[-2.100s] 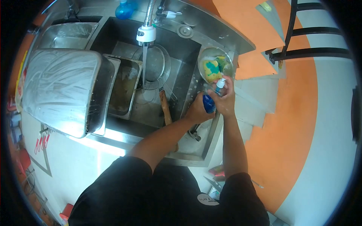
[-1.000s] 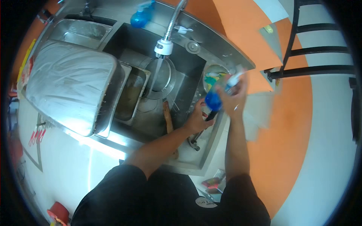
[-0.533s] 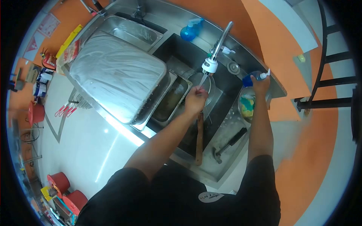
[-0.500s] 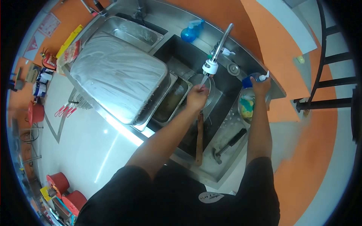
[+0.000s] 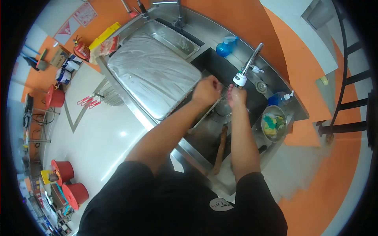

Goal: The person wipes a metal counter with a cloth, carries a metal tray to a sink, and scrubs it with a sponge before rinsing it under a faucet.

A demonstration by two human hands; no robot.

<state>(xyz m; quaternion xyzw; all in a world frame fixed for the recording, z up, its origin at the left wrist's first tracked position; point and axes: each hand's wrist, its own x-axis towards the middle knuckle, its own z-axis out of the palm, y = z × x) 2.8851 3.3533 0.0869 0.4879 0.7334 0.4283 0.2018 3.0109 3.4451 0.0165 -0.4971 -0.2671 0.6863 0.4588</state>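
Observation:
My left hand (image 5: 206, 91) is over the sink beside the corner of a large upturned metal tray (image 5: 155, 72), its fingers curled; whether it holds something is too small to tell. Just under the white nozzle of the faucet (image 5: 239, 80), my right hand (image 5: 237, 96) has its fingers bent, partly hidden by the nozzle and the hand itself. Below the hands, a round clear lid or pan (image 5: 223, 109) lies in the sink, with a wooden handle (image 5: 221, 151) pointing toward me.
A bowl with sponges (image 5: 273, 124) and a blue soap bottle (image 5: 277, 99) stand on the right ledge. Behind the sink is a blue spray bottle (image 5: 224, 48). Red buckets (image 5: 63, 170) are on the floor at left.
My right hand has left the blue soap bottle and moved left under the nozzle. My left hand has moved away from the nozzle toward the tray. The view has shifted.

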